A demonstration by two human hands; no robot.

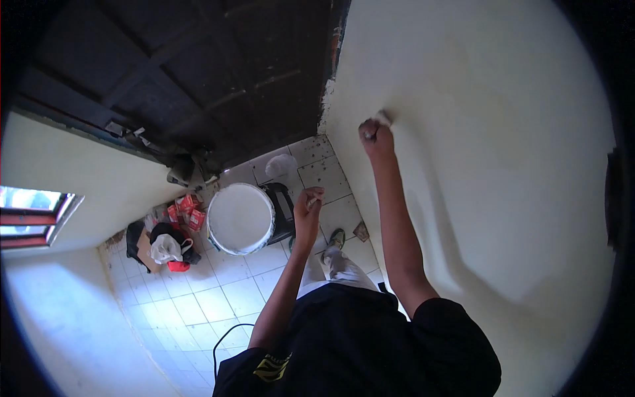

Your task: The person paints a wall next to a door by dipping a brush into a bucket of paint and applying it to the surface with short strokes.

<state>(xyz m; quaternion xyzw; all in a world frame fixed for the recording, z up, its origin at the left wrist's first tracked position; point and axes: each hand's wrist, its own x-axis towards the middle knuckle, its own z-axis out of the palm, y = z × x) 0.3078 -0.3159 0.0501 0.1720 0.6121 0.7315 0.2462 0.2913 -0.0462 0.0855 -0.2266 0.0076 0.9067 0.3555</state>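
Observation:
My right hand (376, 135) is raised against the pale wall (503, 165), its fingers closed around a small whitish tool (383, 118) that presses on the wall surface. My left hand (308, 205) hangs lower, in front of my body, closed on a small whitish object whose shape I cannot make out. Below the left hand stands a large white bucket (241, 218) filled with white material, resting on the tiled floor (218, 298).
A dark door (198, 73) fills the upper left. Red packets (185, 213), a white bag and dark bags lie on the tiles beside the bucket. A window (30, 215) is at the left. A black cable (225, 337) runs along the floor near my legs.

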